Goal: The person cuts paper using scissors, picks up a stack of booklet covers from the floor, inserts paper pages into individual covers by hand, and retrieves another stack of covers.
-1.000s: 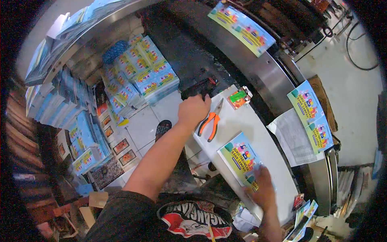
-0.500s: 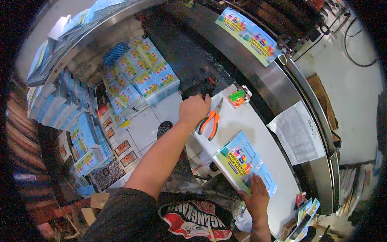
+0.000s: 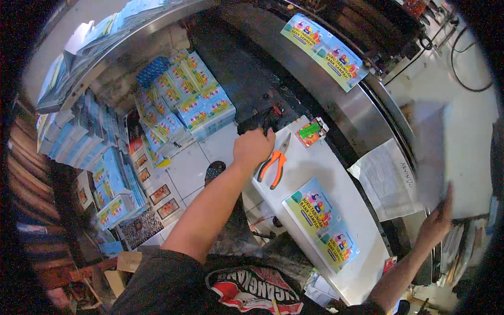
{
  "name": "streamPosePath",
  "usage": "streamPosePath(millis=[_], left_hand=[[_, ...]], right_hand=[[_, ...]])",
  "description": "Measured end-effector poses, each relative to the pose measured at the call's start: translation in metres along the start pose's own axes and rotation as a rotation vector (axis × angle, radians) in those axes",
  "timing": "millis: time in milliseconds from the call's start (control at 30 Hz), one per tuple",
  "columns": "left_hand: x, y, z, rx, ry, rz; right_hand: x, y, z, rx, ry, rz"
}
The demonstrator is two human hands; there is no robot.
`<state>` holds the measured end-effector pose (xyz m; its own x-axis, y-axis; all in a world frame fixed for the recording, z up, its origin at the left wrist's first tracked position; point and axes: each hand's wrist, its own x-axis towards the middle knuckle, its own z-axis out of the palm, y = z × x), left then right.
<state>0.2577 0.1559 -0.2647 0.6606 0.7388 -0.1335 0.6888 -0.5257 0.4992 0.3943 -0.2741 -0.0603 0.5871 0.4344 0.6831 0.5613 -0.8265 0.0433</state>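
Observation:
My left hand (image 3: 254, 147) stays at the near corner of the white table, its fingers curled and largely hidden beside a black object (image 3: 269, 118). Close to it lie pliers with orange handles (image 3: 272, 169). My right hand (image 3: 437, 219), reaching out at the right, is closed on the lower edge of a blurred greyish sheet (image 3: 431, 152). Printed blue and yellow sheets (image 3: 321, 223) lie face up on the white table (image 3: 362, 223). A small card with a green item (image 3: 311, 131) rests near the table's upper end.
Another printed sheet (image 3: 325, 51) lies on the curved metal surface (image 3: 357, 113). Handwritten white paper (image 3: 386, 181) hangs over the metal edge. Stacks of printed sheets (image 3: 202, 105) stand on the tiled floor, with more stacks (image 3: 86, 128) at the left.
My right hand has left the sheets on the table and moved right and outward, now with a blurred sheet. The sheets there lie uncovered. My left hand has hardly moved.

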Motion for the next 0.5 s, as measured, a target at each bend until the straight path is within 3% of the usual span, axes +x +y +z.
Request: streamPosePath(millis=[33, 133, 200, 267, 333, 400, 500], left_hand=[[-0.001, 0.0, 0.0, 0.003, -0.001, 0.0], [-0.005, 0.007, -0.01, -0.024, 0.004, -0.024], [-0.009, 0.011, -0.02, -0.007, -0.073, -0.074], [-0.007, 0.008, -0.017, -0.004, -0.06, -0.06], [-0.006, 0.005, -0.012, 0.001, -0.057, -0.053], [-0.005, 0.004, -0.008, 0.013, -0.006, -0.027], [-0.006, 0.003, -0.01, -0.029, -0.018, -0.006]], right_hand=[[0.026, -0.012, 0.004, -0.065, 0.188, -0.05], [0.05, 0.041, 0.074, 0.102, 0.071, -0.06], [0.036, 0.039, 0.111, 0.032, -0.3, 0.069], [0.001, 0.034, 0.136, -0.161, -0.274, -0.311], [-0.024, -0.009, 0.113, 0.06, -0.694, 0.128], [-0.064, -0.06, 0.078, 0.297, -0.853, 0.185], [-0.136, -0.107, 0.05, 0.339, -1.048, -0.05]])
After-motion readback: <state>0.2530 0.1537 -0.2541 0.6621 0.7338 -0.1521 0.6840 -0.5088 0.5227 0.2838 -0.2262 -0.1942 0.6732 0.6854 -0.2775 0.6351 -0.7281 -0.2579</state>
